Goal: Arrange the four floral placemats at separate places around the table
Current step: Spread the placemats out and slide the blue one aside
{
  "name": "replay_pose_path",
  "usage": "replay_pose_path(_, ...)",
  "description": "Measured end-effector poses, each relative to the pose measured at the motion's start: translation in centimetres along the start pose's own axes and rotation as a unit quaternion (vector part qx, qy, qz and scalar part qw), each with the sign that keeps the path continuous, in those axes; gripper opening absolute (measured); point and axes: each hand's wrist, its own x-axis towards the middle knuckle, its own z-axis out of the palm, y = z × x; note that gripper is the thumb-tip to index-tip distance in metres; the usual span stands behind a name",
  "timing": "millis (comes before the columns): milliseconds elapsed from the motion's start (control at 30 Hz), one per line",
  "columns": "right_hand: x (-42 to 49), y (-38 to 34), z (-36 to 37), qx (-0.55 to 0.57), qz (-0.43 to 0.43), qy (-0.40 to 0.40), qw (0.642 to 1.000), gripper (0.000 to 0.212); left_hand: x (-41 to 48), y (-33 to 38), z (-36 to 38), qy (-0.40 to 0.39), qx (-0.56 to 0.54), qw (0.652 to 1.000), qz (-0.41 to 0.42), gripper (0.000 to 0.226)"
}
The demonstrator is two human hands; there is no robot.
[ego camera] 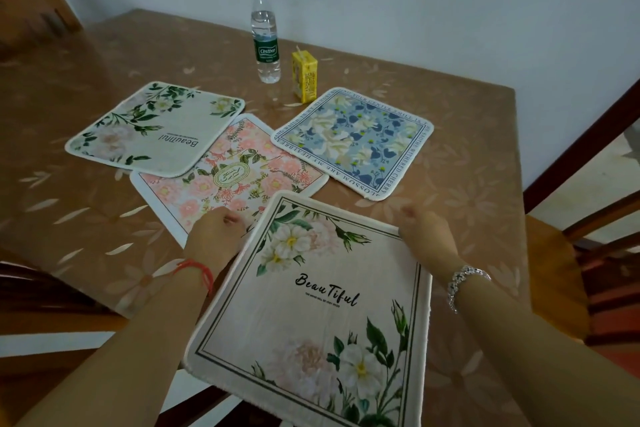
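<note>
A cream "Beautiful" placemat [318,315] with white flowers is nearest me, lifted over the table's front edge. My left hand [214,236] grips its left side and my right hand [427,234] grips its right side. A pink floral placemat [239,177] lies in the middle, partly under the held mat and under a second cream "Beautiful" placemat [156,130] at the left. A blue floral placemat [356,140] lies to the right, apart from the others.
A water bottle [265,38] and a yellow juice carton [304,76] stand at the back of the brown floral-cloth table [467,149]. Wooden chairs stand at the right [588,253] and the near left [41,291]. A wall is close behind.
</note>
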Motion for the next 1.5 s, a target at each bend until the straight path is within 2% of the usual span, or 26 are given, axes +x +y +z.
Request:
replay_pose_path(200,1.1,-1.7,-2.7,0.146,-0.02,0.064,0.987,0.031,0.0,5.1,-0.1,0.007,-0.159,0.986,0.049,0.006)
replay_pose_path(333,2.8,-2.2,-5.6,0.202,-0.029,0.11,0.973,0.027,0.2,9.1,0.1,0.009,-0.227,0.972,0.068,0.008)
replay_pose_path(467,5.3,-2.0,-8.3,0.254,-0.023,0.121,0.959,0.023,0.9,12.6,1.7,0.002,-0.269,0.961,0.058,0.005)
replay_pose_path(567,8.0,-1.1,-9.6,0.269,-0.02,0.108,0.957,0.021,1.7,14.6,3.9,0.009,-0.281,0.959,0.033,0.01)
replay_pose_path(800,16.1,1.2,-9.9,0.286,-0.013,0.034,0.957,0.023,5.1,18.5,9.4,0.044,-0.28,0.959,-0.015,0.005)
replay_pose_path(933,19.9,2.7,-8.8,0.232,-0.02,-0.074,0.97,0.03,7.4,18.2,12.2,0.08,-0.249,0.96,-0.102,0.005)
replay_pose_path(1000,21.9,3.2,-8.3,0.213,-0.016,-0.108,0.971,0.034,8.4,17.7,13.3,0.09,-0.276,0.94,-0.177,0.022)
replay_pose_path(1067,23.9,3.5,-7.7,0.19,-0.004,-0.111,0.976,0.04,9.2,17.5,14.0,0.102,-0.315,0.916,-0.228,0.038)
replay_pose_path(1133,25.4,3.7,-7.1,0.192,0.027,-0.116,0.974,0.044,9.9,17.6,14.5,0.121,-0.313,0.91,-0.242,0.044)
replay_pose_path(1200,26.6,3.8,-6.3,0.215,0.052,-0.129,0.967,0.038,10.8,17.7,14.7,0.147,-0.306,0.904,-0.261,0.049)
replay_pose_path(1267,27.4,3.7,-5.8,0.222,0.056,-0.129,0.965,0.025,11.6,17.3,14.5,0.166,-0.315,0.888,-0.29,0.043)
replay_pose_path(1333,28.0,3.6,-5.6,0.23,0.067,-0.121,0.963,0.024,12.1,17.1,14.5,0.175,-0.32,0.88,-0.306,0.033)
replay_pose_path(1400,28.4,3.6,-5.5,0.256,0.092,-0.107,0.956,0.025,12.0,17.5,14.9,0.174,-0.311,0.884,-0.301,0.028)
replay_pose_path(1500,29.0,3.4,-5.1,0.299,0.13,-0.121,0.938,0.027,11.1,18.6,16.4,0.167,-0.277,0.908,-0.266,0.034)
